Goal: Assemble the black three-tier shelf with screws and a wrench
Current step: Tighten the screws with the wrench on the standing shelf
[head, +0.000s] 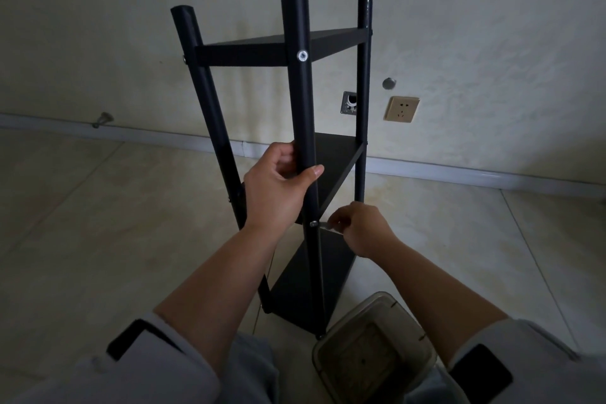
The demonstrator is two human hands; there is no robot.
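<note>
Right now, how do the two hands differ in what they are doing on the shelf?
The left hand wraps around the front pole, well above the right hand. The right hand pinches a small silvery tool at the middle-tier screw, while the left hand holds no tool. The left hand is a full grip; the right hand is a fingertip hold. Both work on the same pole of the black shelf.

left hand (pixel 278 187) grips front pole of black three-tier metal shelf (pixel 331 43) | right hand (pixel 362 228) pinches small silver wrench (pixel 328 226) at middle-tier screw (pixel 313 224) | tiled floor (pixel 98 223)
</note>
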